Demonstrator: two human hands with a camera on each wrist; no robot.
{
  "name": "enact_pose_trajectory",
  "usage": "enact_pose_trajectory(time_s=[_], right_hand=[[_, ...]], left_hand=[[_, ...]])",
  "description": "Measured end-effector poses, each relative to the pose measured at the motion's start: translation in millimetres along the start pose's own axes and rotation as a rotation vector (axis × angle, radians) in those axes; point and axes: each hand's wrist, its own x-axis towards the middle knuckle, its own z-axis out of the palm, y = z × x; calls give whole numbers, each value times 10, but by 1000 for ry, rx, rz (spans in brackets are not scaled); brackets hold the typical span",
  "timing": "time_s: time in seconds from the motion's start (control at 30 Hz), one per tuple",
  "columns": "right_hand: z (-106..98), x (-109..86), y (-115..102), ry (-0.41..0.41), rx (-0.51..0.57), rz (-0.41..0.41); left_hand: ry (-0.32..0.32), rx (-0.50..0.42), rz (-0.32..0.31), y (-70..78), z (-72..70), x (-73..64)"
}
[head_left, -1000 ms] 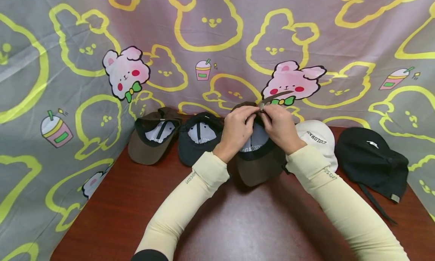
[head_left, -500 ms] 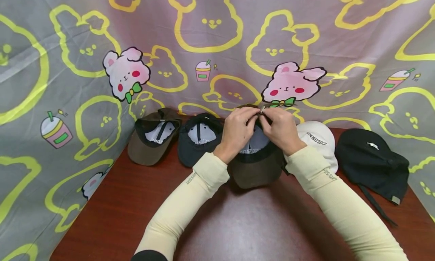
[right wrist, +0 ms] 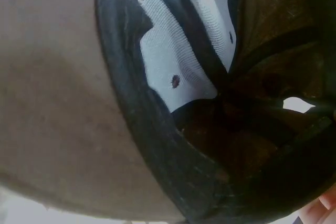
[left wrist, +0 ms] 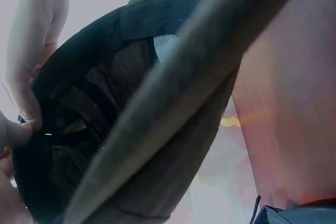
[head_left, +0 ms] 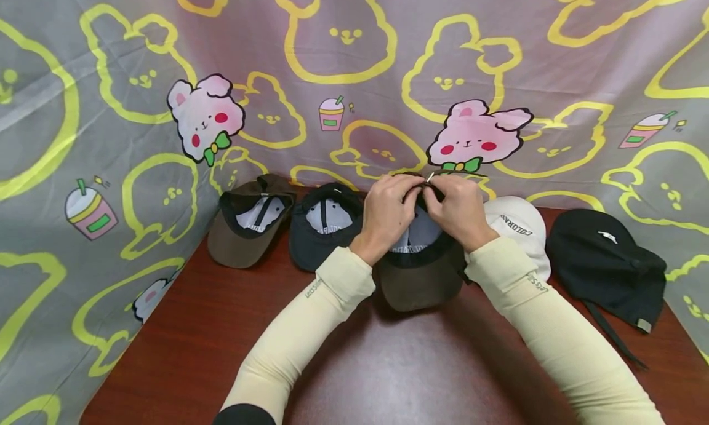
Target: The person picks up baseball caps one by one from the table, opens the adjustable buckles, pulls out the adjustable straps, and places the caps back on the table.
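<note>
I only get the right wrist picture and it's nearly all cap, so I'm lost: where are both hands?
Observer: In the head view, the left hand and right hand both pinch the back of the brown cap, beside a small shiny clasp.
Operator: Are there more caps?
Observer: Yes: another brown cap and a dark blue cap to its left, a white cap and a black cap to its right.
Operator: Does the white one say anything?
Observer: Yes, dark letters starting "COLOR".
</note>
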Motion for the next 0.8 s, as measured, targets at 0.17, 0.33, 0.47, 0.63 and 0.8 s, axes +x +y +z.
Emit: enact_pose_trajectory(time_s=[0.17,0.33,0.47,0.63,0.8], right_hand=[[39,8,-24,-3,11,19],[71,1,-45,-15,18,55],[84,10,-45,-27,28,90],[96,5,-16,-35,26,131],[82,17,-17,-66,22,177]], left_hand=[[2,19,-10,-37,-10,-24],[10,22,-9,-70,-3,-55],[24,24,-10,-83,3,-71],[25,38,-13,-87,21,-104],[34,56,-14,-81,32,-106]])
